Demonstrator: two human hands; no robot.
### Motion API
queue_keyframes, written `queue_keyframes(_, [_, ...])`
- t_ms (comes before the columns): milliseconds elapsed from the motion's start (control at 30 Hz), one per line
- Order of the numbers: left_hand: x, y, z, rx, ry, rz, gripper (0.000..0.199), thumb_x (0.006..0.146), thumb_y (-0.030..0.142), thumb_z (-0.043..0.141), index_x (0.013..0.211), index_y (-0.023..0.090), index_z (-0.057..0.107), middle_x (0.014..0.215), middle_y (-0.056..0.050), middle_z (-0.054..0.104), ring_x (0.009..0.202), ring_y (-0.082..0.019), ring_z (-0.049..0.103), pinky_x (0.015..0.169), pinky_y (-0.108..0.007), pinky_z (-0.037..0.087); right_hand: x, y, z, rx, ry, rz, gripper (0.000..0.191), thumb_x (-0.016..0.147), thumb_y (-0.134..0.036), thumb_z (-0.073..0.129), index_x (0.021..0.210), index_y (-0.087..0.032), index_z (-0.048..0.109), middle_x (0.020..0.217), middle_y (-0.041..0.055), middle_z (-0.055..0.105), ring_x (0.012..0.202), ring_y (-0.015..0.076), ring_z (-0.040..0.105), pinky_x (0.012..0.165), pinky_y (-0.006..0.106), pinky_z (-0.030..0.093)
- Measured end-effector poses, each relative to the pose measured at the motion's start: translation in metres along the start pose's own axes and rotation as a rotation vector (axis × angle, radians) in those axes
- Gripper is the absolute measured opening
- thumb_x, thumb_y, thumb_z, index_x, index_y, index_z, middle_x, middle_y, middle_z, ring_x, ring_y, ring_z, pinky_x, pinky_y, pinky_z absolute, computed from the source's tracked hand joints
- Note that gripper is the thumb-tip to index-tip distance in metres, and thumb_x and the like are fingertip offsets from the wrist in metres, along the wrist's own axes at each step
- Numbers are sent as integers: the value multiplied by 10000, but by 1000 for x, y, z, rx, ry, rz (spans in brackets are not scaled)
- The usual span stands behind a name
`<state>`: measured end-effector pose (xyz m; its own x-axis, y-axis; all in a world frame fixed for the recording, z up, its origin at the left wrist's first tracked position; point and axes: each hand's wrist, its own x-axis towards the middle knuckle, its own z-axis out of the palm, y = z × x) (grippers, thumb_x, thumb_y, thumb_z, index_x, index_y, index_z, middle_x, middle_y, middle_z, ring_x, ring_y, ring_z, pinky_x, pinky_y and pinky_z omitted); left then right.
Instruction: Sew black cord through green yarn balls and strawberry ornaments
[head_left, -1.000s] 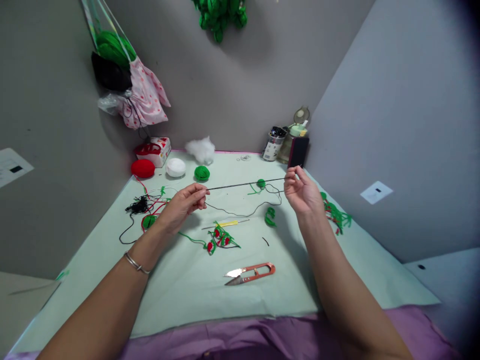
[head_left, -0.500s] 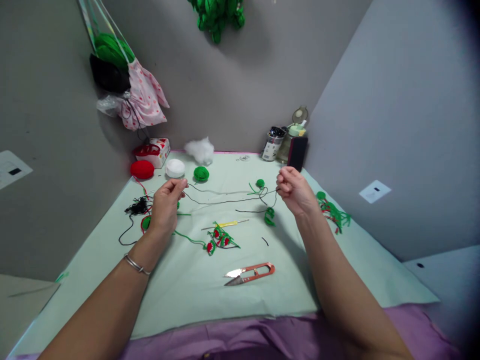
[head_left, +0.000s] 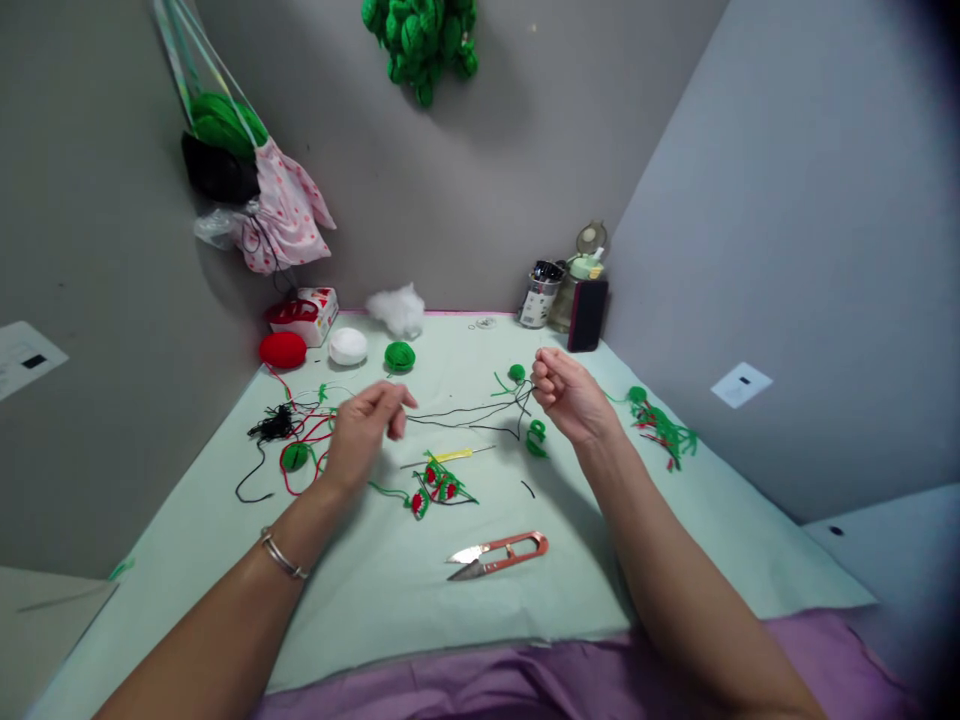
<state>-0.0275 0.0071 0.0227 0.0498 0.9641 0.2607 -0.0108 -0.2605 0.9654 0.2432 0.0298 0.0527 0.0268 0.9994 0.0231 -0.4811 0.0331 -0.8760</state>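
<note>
Thin black yarn [head_left: 465, 411] stretches in several strands between my two hands above the table. My right hand [head_left: 570, 395] is closed on its right end, beside a small green ball [head_left: 517, 373]. At the strands' left end, my left hand [head_left: 369, 425] has its fingers bent together; whether the yarn is pinched there is hard to make out. A yellow-handled crochet hook [head_left: 450, 456] lies below the strands. Small red and green crocheted pieces [head_left: 442, 485] lie just nearer to me, and orange thread snips [head_left: 510, 550] rest in front.
Red [head_left: 283, 350], white [head_left: 348, 347] and green [head_left: 400, 356] yarn balls stand at the back left, near white stuffing [head_left: 399, 310]. Black yarn [head_left: 274, 423] tangles at left. A dark phone [head_left: 588, 315] leans at the back right. Green crocheted pieces [head_left: 664, 425] lie right.
My left hand has moved right and toward me, and the strands have drawn closer together. My right hand has shifted slightly left and down. The view has tilted a little.
</note>
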Motion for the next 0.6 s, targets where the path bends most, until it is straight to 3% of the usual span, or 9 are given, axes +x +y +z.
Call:
queue_keyframes(67, [-12, 2, 14, -8, -339, -107, 362, 924, 471, 568, 795, 167, 717, 594, -14, 595, 570, -127, 491, 609, -277, 427, -2, -2, 2, 11, -6, 0, 326, 657, -285, 871, 769, -176, 586, 625, -74, 541, 464, 20, 404, 374, 103, 324])
queue_keyframes(100, [-17, 1, 20, 1, -480, -155, 338, 918, 461, 587, 892, 163, 745, 739, -52, 676, 654, -140, 545, 652, -286, 447, -4, -2, 5, 18, -15, 6, 331, 652, -283, 876, 774, -175, 588, 623, -76, 541, 463, 18, 407, 372, 101, 322])
queue_keyframes(167, [-24, -6, 31, 42, -635, -186, 358, 896, 417, 634, 1152, 183, 720, 1069, -99, 698, 802, -153, 580, 742, -302, 464, -10, -1, 12, 31, -47, 28, 342, 648, -289, 885, 786, -171, 596, 622, -76, 548, 461, 16, 415, 370, 97, 320])
queue_keyframes(267, [-30, -18, 42, 30, -618, -257, 644, 854, 393, 691, 1439, 191, 509, 1174, -124, 635, 767, -133, 550, 726, -308, 465, -24, 9, 30, 31, -130, 80, 326, 689, -321, 870, 793, -168, 601, 615, -70, 567, 443, 19, 420, 370, 107, 337])
queue_keyframes(333, [-31, -22, 48, -56, -642, -263, 747, 811, 380, 751, 1475, 219, 448, 1193, -121, 624, 802, -141, 566, 741, -309, 470, -33, 18, 42, 23, -207, 127, 304, 734, -344, 842, 800, -173, 601, 620, -60, 589, 435, 28, 441, 380, 124, 369])
queue_keyframes(400, [-32, -22, 51, -171, -694, -251, 699, 797, 383, 773, 1415, 207, 499, 1114, -107, 660, 857, -164, 596, 763, -304, 469, -38, 23, 49, 22, -269, 154, 286, 764, -356, 822, 821, -182, 602, 640, -50, 617, 447, 43, 485, 402, 140, 412])
queue_keyframes(467, [-31, -19, 51, -240, -713, -274, 583, 850, 421, 717, 1350, 171, 549, 908, -73, 695, 806, -161, 613, 737, -286, 458, -38, 22, 48, 45, -263, 129, 282, 766, -352, 824, 840, -189, 606, 652, -52, 627, 474, 50, 530, 427, 140, 445])
queue_keyframes(600, [-22, -12, 37, -180, -623, -316, 447, 946, 494, 546, 1184, 132, 658, 621, -13, 631, 575, -122, 546, 597, -256, 408, -21, 6, 28, 151, -81, 19, 340, 678, -292, 896, 826, -192, 607, 661, -73, 629, 556, 44, 607, 462, 100, 473])
